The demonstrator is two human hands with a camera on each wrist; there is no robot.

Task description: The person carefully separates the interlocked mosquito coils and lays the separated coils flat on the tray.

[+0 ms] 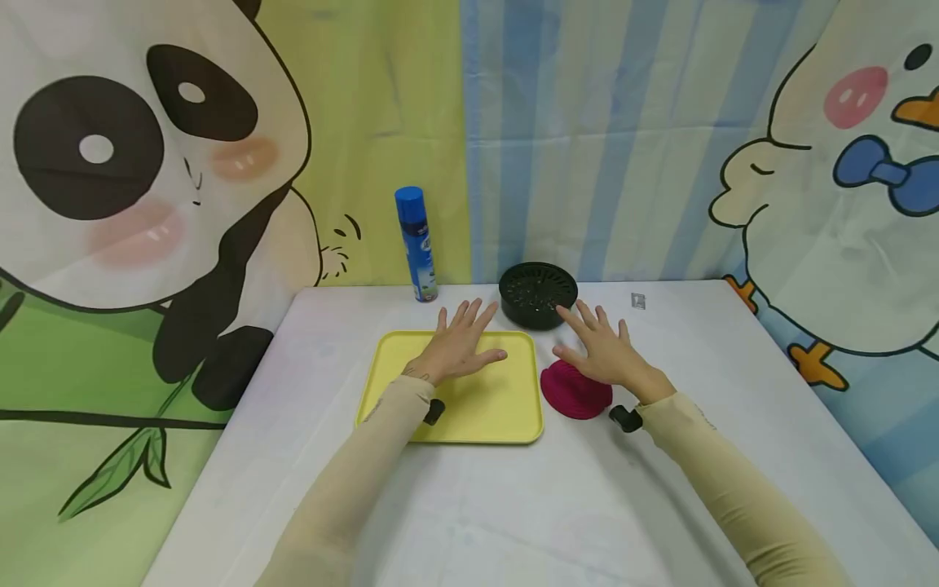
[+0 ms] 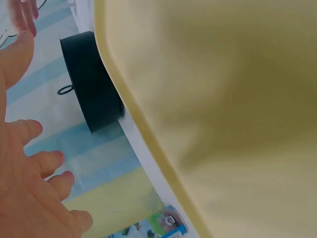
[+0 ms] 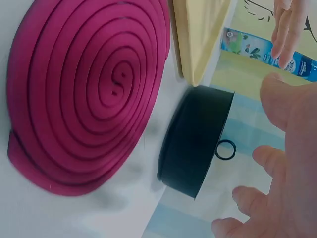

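My left hand hovers with fingers spread over the yellow tray, holding nothing. Fingers likewise spread, my right hand is in the air above the magenta mosquito coils, just right of the tray. In the right wrist view the coil shows its flat spiral, with another edge under it, so it seems stacked. Behind the hands stands a round black mosquito coil holder; a small ring sticks out from its side in the right wrist view. Neither hand appears to touch anything.
A blue spray can stands upright behind the tray, at the white table's back edge. Back right lies a small silvery metal piece. Printed cloth hangs just behind the table.
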